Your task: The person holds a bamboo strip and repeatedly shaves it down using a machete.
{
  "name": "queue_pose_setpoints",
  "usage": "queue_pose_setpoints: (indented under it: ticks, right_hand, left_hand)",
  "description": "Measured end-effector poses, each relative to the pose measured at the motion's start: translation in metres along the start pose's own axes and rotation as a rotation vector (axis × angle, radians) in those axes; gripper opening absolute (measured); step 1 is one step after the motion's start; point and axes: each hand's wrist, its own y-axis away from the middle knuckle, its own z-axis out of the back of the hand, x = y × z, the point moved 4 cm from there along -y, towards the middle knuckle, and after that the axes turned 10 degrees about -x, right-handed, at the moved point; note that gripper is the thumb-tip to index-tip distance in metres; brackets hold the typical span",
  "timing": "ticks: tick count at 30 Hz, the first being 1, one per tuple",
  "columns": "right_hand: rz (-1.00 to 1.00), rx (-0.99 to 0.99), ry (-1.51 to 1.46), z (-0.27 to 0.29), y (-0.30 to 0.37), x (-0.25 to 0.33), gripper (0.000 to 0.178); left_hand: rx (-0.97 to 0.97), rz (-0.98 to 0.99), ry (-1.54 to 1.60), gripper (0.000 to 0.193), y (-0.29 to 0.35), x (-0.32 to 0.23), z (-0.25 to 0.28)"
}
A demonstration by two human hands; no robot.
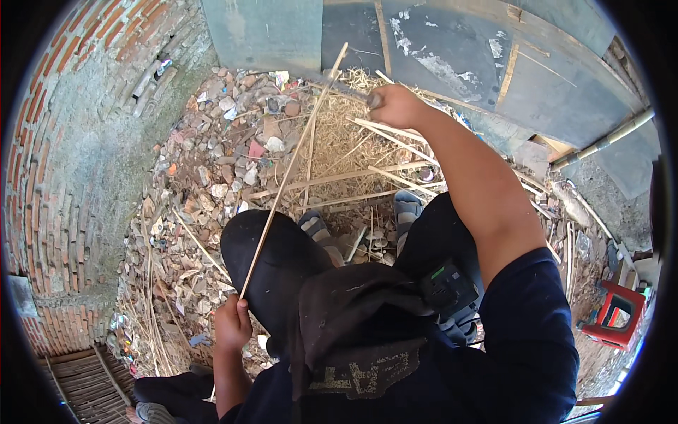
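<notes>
My left hand [233, 325] is closed around the lower end of a long, thin bamboo strip [280, 192]. The strip slants up and away past my left knee, its far end raised toward the grey panels. My right hand [399, 107], arm stretched forward, grips the handle of a machete-like knife [346, 90]. Its blade points left and is smeared by motion. It crosses the strip near the far end; whether they touch I cannot tell. Below the blade lies a heap of pale shavings [346, 141], with several split bamboo strips [395, 134] around it.
Stony, littered ground [205, 169] surrounds my feet. A brick wall [78, 177] rises at left, grey panels [452, 49] stand ahead, and a red plastic stool [614, 316] is at right. Another person's leg [176, 396] shows at lower left, near a bamboo slatted surface [88, 385].
</notes>
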Motion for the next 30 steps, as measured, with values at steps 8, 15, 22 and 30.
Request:
queue_pose_setpoints:
  ticks: [8,15,22,30]
  right_hand:
    - [0.017,0.115,0.135,0.002,0.004,0.029,0.024]
    - [-0.124,0.044,0.192,0.008,-0.003,-0.008,0.028]
    - [0.023,0.142,0.185,0.0,0.002,0.023,0.017]
    - [-0.08,0.004,0.09,0.007,0.004,0.008,0.026]
  left_hand:
    - [-0.03,-0.042,-0.033,0.029,0.005,-0.015,0.009]
    - [-0.027,-0.059,-0.092,0.029,-0.001,-0.013,0.012]
    - [-0.019,-0.025,-0.143,0.029,0.012,-0.004,0.017]
    - [0.021,-0.029,-0.072,0.042,0.009,0.001,0.018]
